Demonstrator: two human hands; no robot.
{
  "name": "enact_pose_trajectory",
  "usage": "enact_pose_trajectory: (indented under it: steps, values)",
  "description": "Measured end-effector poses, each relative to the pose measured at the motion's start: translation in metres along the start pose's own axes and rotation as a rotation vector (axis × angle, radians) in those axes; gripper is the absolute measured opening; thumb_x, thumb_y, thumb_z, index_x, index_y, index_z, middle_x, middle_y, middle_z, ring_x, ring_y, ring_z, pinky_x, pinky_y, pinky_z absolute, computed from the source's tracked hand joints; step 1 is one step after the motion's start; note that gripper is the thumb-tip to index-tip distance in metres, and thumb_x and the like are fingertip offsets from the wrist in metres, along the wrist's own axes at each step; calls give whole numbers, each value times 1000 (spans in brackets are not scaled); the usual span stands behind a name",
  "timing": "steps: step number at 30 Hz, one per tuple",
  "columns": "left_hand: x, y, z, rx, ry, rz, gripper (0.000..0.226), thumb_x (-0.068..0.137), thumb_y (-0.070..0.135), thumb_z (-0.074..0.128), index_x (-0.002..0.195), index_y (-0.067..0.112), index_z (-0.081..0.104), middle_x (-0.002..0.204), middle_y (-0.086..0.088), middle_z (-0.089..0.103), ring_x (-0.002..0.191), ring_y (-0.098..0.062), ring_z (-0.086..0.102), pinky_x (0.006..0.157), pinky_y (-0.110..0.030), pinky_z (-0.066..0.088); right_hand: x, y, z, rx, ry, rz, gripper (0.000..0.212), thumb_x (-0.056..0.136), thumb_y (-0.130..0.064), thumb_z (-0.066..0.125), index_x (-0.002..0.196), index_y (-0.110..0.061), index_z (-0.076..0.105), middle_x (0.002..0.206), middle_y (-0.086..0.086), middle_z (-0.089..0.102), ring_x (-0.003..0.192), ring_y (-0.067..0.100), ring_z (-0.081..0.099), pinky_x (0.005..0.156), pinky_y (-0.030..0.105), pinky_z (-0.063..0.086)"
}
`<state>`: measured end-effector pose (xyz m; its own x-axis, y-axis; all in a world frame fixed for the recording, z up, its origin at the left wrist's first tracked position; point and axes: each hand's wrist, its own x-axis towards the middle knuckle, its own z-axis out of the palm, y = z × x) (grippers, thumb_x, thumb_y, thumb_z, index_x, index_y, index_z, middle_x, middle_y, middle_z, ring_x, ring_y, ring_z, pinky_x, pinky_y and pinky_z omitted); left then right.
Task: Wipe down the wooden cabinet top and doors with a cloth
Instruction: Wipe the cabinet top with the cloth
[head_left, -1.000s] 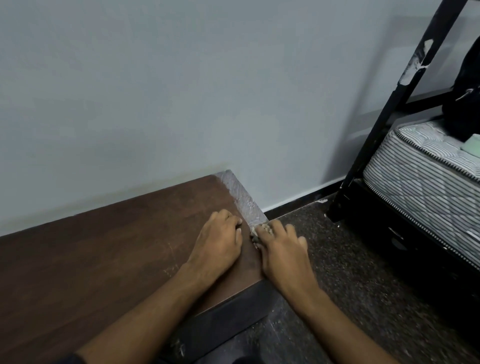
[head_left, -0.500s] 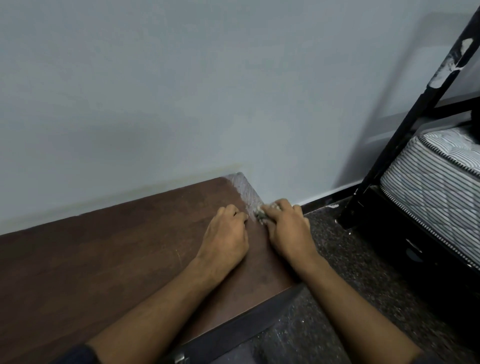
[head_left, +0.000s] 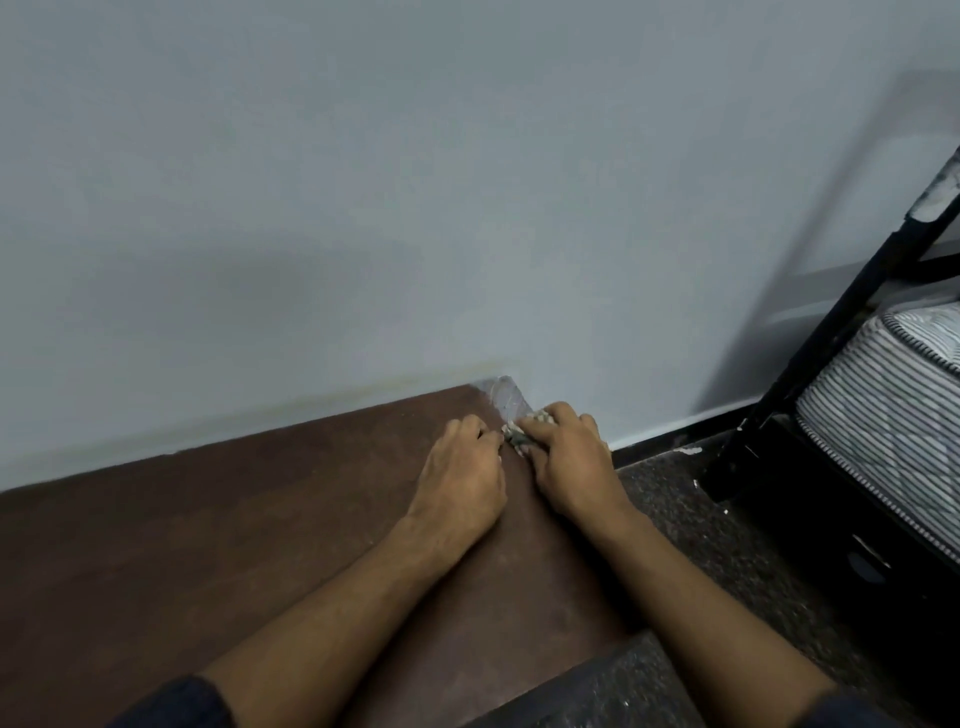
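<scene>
The dark brown wooden cabinet top runs along the wall, with a dusty grey strip at its far right corner. My right hand presses a small crumpled grey-white cloth against the right edge near that corner; most of the cloth is hidden under the fingers. My left hand lies palm down on the top just left of it, fingers curled, fingertips touching the cloth's edge. The cabinet doors are out of view.
A pale wall stands right behind the cabinet. To the right lies a dark speckled floor, then a black metal bed frame holding a striped mattress.
Both hands have slid along the right edge of the top toward the wall, pushing the cloth closer to the dusty back corner. The view has shifted left, so less of the bed shows.
</scene>
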<state>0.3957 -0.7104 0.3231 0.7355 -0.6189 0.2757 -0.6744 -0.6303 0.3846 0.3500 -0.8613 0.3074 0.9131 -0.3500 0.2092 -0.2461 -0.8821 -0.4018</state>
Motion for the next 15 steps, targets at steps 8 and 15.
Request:
enact_pose_trajectory:
  steps: [8,15]
  values:
    - [26,-25,-9,53,-22,-52,38,98,14,48,134,10,57,127,-5,53,115,-22,47,99,-35,45,60,-14,11,43,-40,41,36,99,-28,52,133,-35,60,128,-2,49,113,27,44,95,49,45]
    - [36,-41,-7,79,-6,-32,36,100,22,47,133,11,58,126,-4,54,117,-21,47,100,-35,43,79,-15,16,45,9,88,34,98,-29,52,130,-34,63,124,0,50,111,26,47,92,48,48]
